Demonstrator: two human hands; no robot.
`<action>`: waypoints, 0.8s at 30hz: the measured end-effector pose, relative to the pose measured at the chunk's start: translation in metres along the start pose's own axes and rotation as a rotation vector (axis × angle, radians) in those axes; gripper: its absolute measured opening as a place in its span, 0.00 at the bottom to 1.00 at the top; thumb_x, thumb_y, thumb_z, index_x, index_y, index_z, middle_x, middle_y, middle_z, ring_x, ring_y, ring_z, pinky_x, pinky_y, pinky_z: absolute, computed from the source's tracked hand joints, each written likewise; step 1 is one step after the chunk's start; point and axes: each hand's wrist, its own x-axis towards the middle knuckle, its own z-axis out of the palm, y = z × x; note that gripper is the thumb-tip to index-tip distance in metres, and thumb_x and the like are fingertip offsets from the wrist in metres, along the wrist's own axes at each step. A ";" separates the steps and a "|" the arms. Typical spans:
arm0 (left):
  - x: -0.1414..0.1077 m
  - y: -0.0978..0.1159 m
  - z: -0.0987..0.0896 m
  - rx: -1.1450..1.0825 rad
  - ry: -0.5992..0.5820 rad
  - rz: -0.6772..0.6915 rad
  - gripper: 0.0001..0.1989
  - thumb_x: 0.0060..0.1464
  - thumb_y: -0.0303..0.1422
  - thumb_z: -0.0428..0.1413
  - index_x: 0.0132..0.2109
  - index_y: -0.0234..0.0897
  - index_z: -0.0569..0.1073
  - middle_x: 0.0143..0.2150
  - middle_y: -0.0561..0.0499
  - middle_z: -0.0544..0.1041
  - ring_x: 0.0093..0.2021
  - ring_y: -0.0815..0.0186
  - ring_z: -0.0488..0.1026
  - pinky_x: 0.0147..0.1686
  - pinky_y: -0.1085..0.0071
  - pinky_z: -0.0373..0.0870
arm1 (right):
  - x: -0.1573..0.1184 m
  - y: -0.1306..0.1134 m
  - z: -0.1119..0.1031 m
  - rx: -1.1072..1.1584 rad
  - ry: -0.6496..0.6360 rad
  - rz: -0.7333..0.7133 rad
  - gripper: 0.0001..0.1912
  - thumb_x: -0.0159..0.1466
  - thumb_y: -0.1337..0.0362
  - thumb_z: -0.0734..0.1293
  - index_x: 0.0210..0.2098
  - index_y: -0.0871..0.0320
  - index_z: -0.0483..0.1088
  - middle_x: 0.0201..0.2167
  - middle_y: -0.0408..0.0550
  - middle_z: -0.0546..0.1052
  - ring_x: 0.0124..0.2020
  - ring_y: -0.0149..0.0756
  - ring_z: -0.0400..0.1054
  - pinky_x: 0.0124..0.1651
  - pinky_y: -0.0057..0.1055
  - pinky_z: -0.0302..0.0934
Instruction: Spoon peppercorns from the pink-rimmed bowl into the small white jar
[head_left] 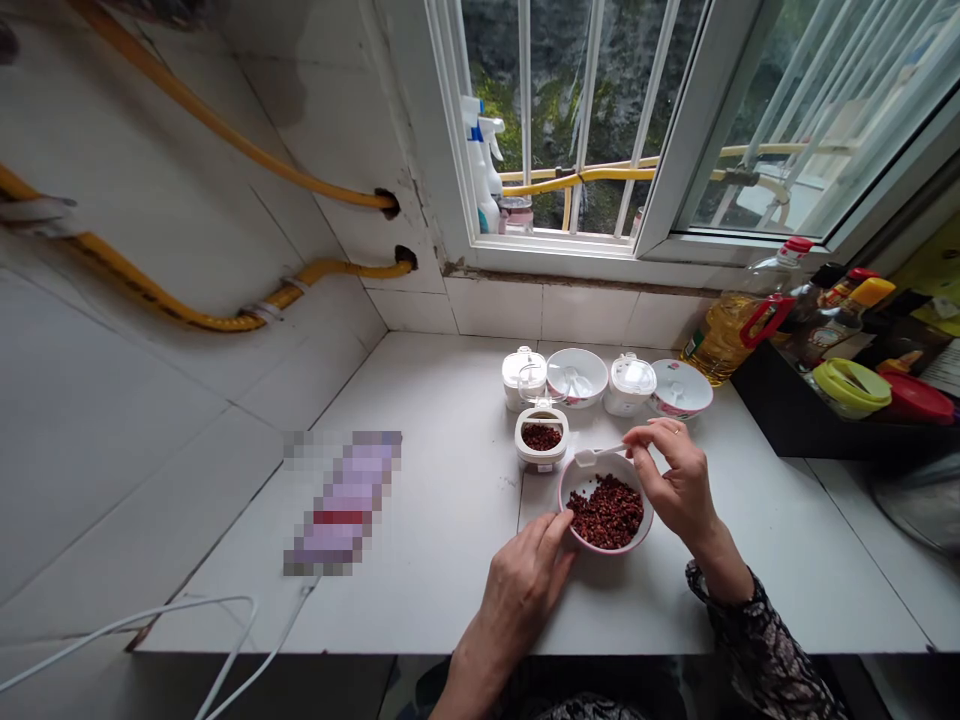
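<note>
A white bowl (576, 482) with a pink rim holds a heap of dark red Sichuan peppercorns (609, 512). My left hand (527, 570) grips the bowl's near left rim, its thumb and fingers closed on the edge. Between the fingertips of my right hand (675, 475) is the handle of a small white spoon (600, 454), whose head lies over the bowl's far rim. Just behind and left of the bowl stands a white seasoning jar (541, 452), lid raised, with more peppercorns inside.
Two lidded white jars (524, 375) (631, 382) and two bowls (577, 378) (681, 388) line the back. An oil bottle (739, 325) and a black box (780, 408) of bottles stand right. A blurred purple object (349, 500) with a white cable (281, 635) lies left.
</note>
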 end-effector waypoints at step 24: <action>0.002 0.001 -0.002 0.017 0.017 -0.001 0.15 0.67 0.30 0.46 0.59 0.36 0.62 0.44 0.43 0.78 0.42 0.61 0.79 0.39 0.69 0.77 | -0.017 0.011 0.007 0.470 -0.139 0.626 0.08 0.54 0.61 0.63 0.24 0.56 0.71 0.18 0.42 0.71 0.24 0.35 0.66 0.31 0.31 0.61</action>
